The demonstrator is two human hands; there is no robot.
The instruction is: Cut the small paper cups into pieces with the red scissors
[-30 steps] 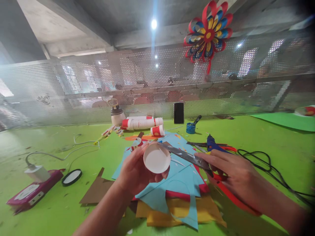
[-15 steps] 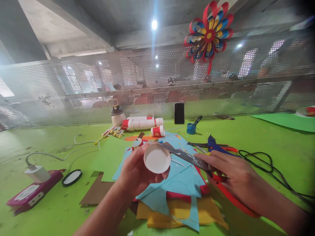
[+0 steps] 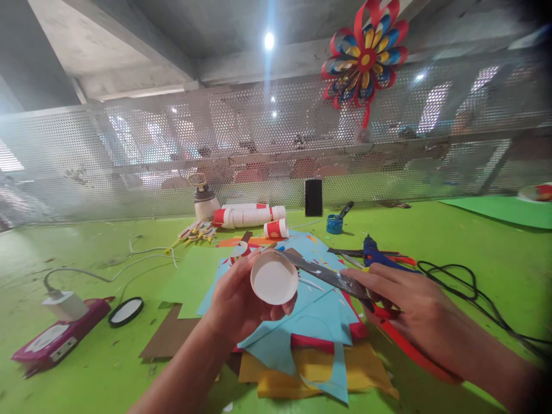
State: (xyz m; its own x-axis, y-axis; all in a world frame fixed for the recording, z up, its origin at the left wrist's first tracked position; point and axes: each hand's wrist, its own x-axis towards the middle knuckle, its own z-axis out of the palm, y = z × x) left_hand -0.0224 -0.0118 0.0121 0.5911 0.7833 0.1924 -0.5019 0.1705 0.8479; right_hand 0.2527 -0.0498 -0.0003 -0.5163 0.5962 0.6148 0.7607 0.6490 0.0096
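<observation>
My left hand (image 3: 241,293) is closed round a round white paper cup bottom (image 3: 275,278), its shallow inside facing me. In my right hand (image 3: 416,305) is a pair of scissors (image 3: 330,277) with red handles, fingers wrapped round the grip. The dark blades point left, and their tips reach the upper right rim of the cup bottom. Whether the tips cut into it I cannot tell. Beneath both hands lie light blue paper sheets (image 3: 276,351) with cut-out shapes, over yellow paper (image 3: 357,374).
Stacked paper cups (image 3: 254,217) and a single red cup (image 3: 276,229) lie at the back. On the right are a blue glue gun (image 3: 377,253), its black cable (image 3: 474,287) and a blue jar (image 3: 334,224). A purple power strip (image 3: 62,336) sits at left.
Very little differs. The cup bottom has shifted slightly in my left hand, and the scissor handles sit a touch further right and lower.
</observation>
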